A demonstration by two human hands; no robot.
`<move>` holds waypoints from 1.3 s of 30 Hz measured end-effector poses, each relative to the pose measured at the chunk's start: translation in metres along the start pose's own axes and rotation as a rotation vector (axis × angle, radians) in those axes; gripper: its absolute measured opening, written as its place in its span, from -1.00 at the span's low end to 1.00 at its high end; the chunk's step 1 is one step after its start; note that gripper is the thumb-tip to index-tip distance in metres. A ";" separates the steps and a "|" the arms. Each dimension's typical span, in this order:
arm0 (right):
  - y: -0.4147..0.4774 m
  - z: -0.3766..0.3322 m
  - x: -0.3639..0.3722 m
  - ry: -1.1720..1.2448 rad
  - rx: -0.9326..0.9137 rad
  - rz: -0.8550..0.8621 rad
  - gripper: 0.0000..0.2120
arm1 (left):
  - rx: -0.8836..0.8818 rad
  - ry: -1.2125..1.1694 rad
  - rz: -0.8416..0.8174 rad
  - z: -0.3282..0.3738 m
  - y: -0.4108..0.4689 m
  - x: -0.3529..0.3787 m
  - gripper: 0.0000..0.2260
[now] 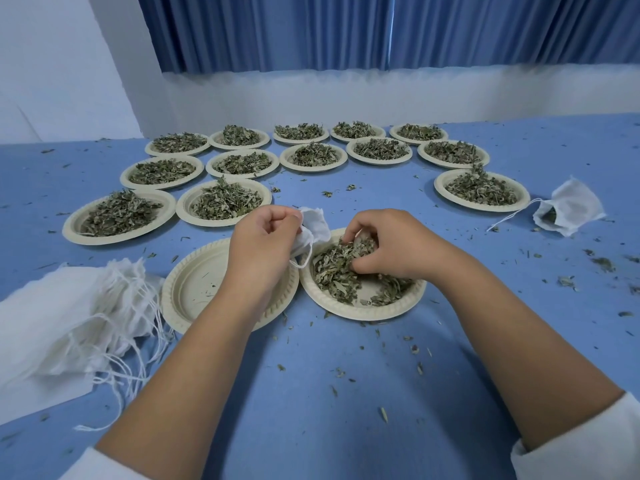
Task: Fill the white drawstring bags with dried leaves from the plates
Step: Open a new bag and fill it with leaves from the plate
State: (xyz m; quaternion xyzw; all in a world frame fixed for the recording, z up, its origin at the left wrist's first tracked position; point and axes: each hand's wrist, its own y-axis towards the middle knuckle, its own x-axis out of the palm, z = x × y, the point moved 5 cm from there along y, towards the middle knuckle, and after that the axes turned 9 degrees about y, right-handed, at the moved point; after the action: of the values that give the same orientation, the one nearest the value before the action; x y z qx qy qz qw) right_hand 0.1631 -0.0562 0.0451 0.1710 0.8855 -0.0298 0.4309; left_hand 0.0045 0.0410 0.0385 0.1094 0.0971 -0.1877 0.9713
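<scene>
Hands over the table (311, 410): a white drawstring bag (317, 226) is being gripped by the left hand (263, 233), while dried leaves (329, 271) are being grasped by the right hand (391, 245) on a paper plate (363, 315).

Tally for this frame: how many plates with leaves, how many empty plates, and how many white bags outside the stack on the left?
Plates with dried leaves: 14
Empty plate: 1
White bags outside the stack: 2 (held bag in the left hand; part-filled bag at the right)
Total: 17
Stack of bags: too bunched to count.
</scene>
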 end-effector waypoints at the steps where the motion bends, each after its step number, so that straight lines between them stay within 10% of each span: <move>1: 0.000 0.000 -0.002 0.032 0.002 0.005 -0.73 | -0.001 -0.003 0.001 0.000 0.000 0.000 -0.89; 39: 0.000 0.006 -0.023 0.912 0.196 0.106 -0.84 | 0.000 0.038 -0.037 -0.002 -0.002 0.002 -0.88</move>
State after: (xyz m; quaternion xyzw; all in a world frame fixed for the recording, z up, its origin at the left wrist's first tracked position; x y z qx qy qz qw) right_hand 0.1805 -0.0640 0.0596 0.2515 0.9676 -0.0130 -0.0195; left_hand 0.0059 0.0391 0.0361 0.1111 0.1175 -0.2036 0.9656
